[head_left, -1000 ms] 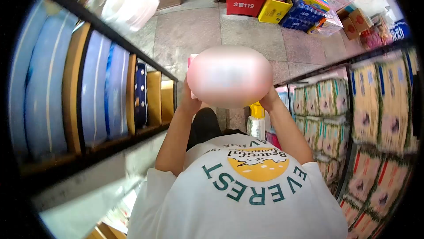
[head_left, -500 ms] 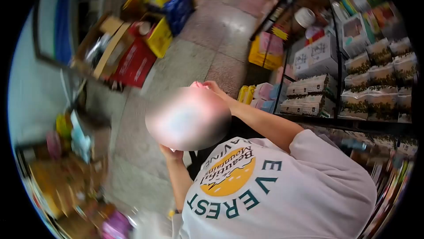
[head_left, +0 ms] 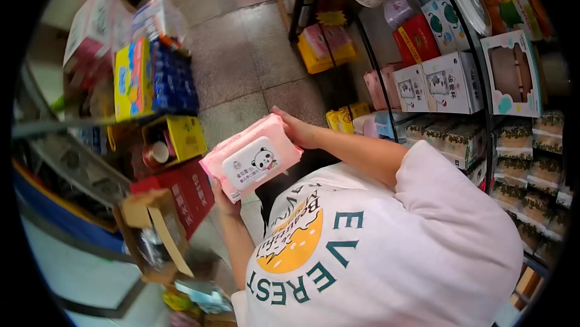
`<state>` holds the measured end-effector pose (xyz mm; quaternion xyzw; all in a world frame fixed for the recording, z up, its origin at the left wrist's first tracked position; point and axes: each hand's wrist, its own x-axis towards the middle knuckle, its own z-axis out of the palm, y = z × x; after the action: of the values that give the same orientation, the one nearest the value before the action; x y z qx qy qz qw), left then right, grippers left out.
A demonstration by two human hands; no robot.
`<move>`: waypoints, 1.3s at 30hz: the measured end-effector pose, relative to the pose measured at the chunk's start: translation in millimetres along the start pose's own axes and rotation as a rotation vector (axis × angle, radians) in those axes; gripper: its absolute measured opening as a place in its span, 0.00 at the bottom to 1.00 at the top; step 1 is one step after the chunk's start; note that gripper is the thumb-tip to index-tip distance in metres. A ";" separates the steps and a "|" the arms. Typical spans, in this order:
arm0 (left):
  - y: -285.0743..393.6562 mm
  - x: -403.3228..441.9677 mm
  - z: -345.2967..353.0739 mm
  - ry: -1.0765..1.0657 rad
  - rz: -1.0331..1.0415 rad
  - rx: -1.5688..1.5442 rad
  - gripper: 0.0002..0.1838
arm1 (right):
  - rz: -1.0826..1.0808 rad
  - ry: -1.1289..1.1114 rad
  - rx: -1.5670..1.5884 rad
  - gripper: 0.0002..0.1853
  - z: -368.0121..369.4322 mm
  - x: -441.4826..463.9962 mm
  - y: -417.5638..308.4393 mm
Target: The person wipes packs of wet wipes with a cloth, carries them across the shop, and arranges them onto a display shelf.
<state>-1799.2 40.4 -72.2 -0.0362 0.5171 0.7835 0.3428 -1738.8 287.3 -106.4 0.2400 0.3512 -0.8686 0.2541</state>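
A pink pack of wet wipes [head_left: 281,139] with a white lid and a panda picture is held up in front of my chest, tilted, lid side towards me. My left hand [head_left: 226,199] grips its lower left end, thumb at the edge and the other fingers mostly hidden. At the opposite end, my right hand [head_left: 295,127] is closed round the upper right corner. The lid looks shut.
Shelving on the right carries white boxed cups [head_left: 438,85] and rows of wrapped tissue packs [head_left: 513,170]. Along the left stand an open cardboard box [head_left: 151,230], a red carton [head_left: 184,197] and a yellow box [head_left: 184,139]. Tiled floor [head_left: 232,49] runs between.
My view has swung, so the floor boxes and shelves sit differently in the frame. The pack, hidden by a blurred patch before, now shows clearly between both hands.
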 end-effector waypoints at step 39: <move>-458.0 327.9 330.6 -1.347 -0.229 0.933 0.49 | -0.766 1.136 1.257 0.23 -249.4 -64.1 41.7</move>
<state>-1687.6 585.7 -413.9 0.5345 0.4661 0.3025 0.6368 -1605.5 461.4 -247.7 0.5906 -0.0569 -0.6762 -0.4367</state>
